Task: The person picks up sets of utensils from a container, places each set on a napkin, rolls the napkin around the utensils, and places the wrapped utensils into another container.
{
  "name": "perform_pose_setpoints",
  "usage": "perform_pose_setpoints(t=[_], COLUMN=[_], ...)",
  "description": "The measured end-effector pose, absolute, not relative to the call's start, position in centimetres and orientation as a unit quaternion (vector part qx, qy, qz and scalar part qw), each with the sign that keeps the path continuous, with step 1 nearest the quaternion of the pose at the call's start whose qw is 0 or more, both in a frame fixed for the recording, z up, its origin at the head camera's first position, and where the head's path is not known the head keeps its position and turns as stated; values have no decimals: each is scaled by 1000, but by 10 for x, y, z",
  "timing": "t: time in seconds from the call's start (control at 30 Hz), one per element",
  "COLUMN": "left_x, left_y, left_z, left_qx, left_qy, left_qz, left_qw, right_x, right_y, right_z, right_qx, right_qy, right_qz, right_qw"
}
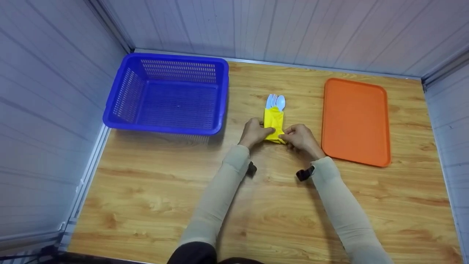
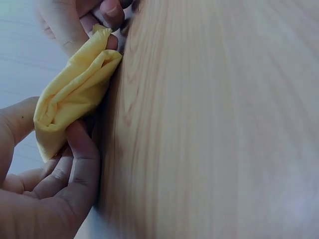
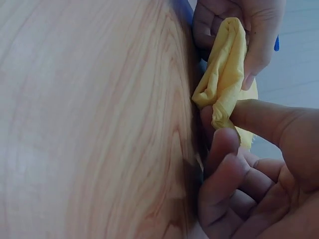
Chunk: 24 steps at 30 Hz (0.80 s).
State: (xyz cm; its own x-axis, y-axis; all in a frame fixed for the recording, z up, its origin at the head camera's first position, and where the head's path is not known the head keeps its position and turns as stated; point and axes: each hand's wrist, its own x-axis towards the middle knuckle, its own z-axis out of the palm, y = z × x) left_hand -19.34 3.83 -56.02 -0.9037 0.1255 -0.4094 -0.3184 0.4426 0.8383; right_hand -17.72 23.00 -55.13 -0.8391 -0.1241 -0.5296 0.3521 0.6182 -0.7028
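Observation:
A folded yellow napkin (image 1: 273, 123) wraps the lower part of several pieces of pale plastic cutlery, and a spoon (image 1: 281, 101) sticks out at the far end. My left hand (image 1: 253, 132) grips the napkin's left side, thumb on top and fingers beneath, as the left wrist view shows. At the near right corner, my right hand (image 1: 300, 136) pinches the napkin's edge between thumb and fingers. The right wrist view shows the rolled layers of the napkin's near end (image 3: 224, 69). The cutlery handles are hidden inside.
A blue plastic basket (image 1: 166, 129) with slotted walls stands at the back left, against the panel wall. To the right lies an orange tray (image 1: 356, 121), close beside my right hand. The wooden table (image 1: 278, 205) is bounded by pale panels at the back and sides.

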Motion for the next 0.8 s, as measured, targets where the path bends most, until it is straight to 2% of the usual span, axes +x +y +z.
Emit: perform_pose_setpoints(t=[0.2,0.57,0.8], left_x=[-190,-186,-186], left_y=[38,39,40], left_z=[-562,-562,-560], left_qx=[-69,-78,-90], left_qy=[807,788,780], left_qz=[550,574,585], left_qw=[204,207,205], right_x=[-176,-167,-167], right_y=[230,227,228], right_z=[-552,-555,-557], right_qx=[63,19,-4], right_qy=[855,868,869], right_qz=[-437,-458,-462], right_qw=[272,192,178])
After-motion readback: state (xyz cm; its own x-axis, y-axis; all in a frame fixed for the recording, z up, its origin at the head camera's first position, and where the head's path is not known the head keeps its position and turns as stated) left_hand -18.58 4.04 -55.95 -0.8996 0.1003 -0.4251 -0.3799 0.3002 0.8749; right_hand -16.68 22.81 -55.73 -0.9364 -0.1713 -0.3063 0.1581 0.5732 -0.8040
